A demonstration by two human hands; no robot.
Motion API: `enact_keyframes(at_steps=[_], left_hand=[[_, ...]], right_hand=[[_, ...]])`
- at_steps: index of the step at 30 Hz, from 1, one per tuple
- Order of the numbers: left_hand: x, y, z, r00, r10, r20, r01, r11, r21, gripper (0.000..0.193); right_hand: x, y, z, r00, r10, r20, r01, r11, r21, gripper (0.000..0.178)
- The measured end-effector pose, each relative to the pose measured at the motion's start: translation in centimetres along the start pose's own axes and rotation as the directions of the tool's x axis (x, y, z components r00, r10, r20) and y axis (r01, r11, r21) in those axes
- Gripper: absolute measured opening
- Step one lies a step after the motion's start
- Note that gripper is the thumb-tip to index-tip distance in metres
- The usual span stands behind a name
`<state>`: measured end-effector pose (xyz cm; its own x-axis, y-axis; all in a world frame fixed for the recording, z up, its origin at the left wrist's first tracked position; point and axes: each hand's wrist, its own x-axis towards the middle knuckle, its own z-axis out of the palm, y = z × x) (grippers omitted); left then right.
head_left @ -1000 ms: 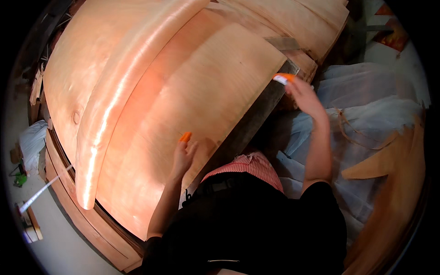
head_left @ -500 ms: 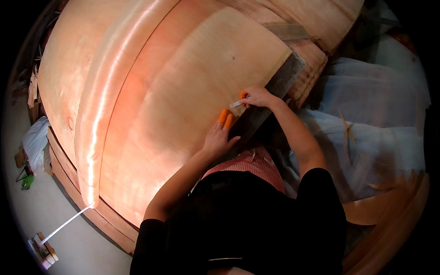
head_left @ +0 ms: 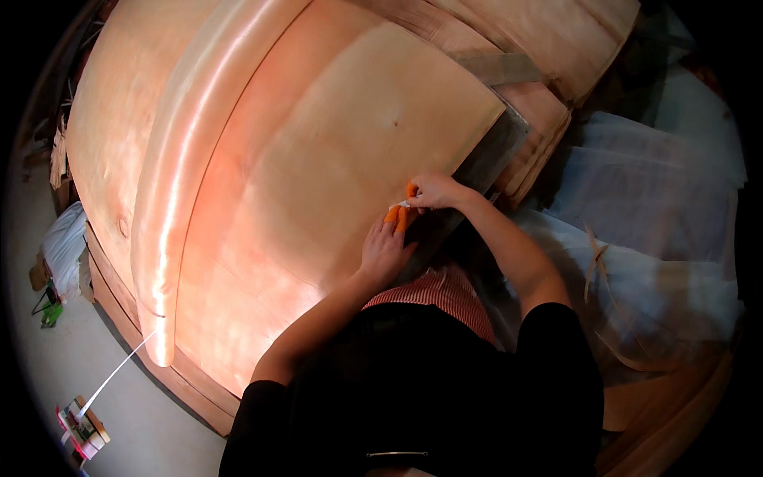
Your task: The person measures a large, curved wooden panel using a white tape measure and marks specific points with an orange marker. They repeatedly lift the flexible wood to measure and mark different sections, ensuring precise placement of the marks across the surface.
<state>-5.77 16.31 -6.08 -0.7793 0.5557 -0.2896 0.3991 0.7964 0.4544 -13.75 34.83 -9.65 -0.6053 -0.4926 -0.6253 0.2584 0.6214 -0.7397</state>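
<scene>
A broad pale wood veneer sheet (head_left: pixel 342 151) spreads in front of me. My left hand (head_left: pixel 385 248) lies on it near its right edge, fingers stretched out, with orange finger covers on two of them. My right hand (head_left: pixel 434 193), with an orange cover on a finger, pinches a small flat white piece (head_left: pixel 403 204). That piece is at the covered fingertips of my left hand; whether it touches them I cannot tell. Too little of it shows to name its kind.
Left of my hands runs a long, shiny rounded roll (head_left: pixel 183 175). A white strip (head_left: pixel 119 370) stretches from its lower end toward a small wooden-sided object (head_left: pixel 89 429). A dark edge (head_left: pixel 497 147) borders the sheet; wood sheets (head_left: pixel 548 40) and translucent plastic (head_left: pixel 644 187) lie at the right.
My right hand has come left and down, bringing the white piece to my left fingertips. My left hand has shifted slightly right and down.
</scene>
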Motion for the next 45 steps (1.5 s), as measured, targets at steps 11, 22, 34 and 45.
enact_keyframes(at_steps=[11,22,34,45], left_hand=[[0.1,1.2,-1.3,0.998,0.019,0.054,-0.025,0.994,0.103,0.062],[1.7,2.0,-1.9,0.999,-0.033,-0.001,0.033,0.991,0.13,0.064],[2.7,1.2,-1.3,0.999,-0.017,0.036,0.01,0.982,0.191,0.061],[2.4,-4.5,1.3,0.981,-0.002,-0.196,0.004,1.0,0.011,0.056]], right_hand=[[0.3,0.5,-0.1,0.996,0.077,0.041,-0.079,0.996,0.042,0.018],[0.6,0.5,-0.4,0.999,0.027,-0.019,-0.027,1.0,0.001,0.017],[1.7,-1.4,-5.0,0.98,-0.171,0.105,0.185,0.562,-0.806,0.009],[8.4,-3.7,-3.3,0.989,-0.145,-0.016,0.145,0.989,0.021,0.019]])
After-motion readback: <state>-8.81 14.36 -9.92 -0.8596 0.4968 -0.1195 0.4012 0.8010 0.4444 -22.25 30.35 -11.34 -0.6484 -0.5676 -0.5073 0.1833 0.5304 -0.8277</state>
